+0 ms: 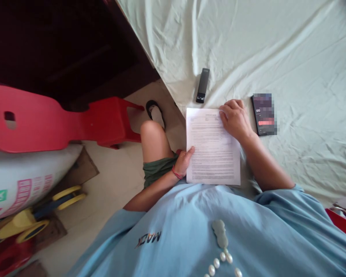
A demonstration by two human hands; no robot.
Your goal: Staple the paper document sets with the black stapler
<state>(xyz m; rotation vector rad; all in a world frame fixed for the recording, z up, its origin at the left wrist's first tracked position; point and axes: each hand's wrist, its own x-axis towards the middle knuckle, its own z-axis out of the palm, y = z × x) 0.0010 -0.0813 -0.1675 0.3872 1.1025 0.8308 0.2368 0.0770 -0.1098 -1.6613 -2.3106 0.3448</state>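
A stack of printed paper sheets point(210, 154) lies over my lap and the edge of the cloth-covered surface, its text facing up. My left hand point(184, 161) grips the stack's left edge, thumb on top and the other fingers hidden underneath. At the top right corner is my right hand point(235, 118), its fingers bent over the upper edge and its thumb on the page. Just beyond the top edge rests a black and grey stapler point(203, 85), touched by neither hand. To the right of my right hand lies a phone point(263, 115) with its screen lit and partly blurred out.
A wrinkled pale green cloth point(305, 69) covers the surface ahead. On the left stand a red plastic chair point(31, 119), a white printed sack point(23, 184) and a yellow wheeled toy point(23, 225). A red-edged object point(341, 225) shows at the far right.
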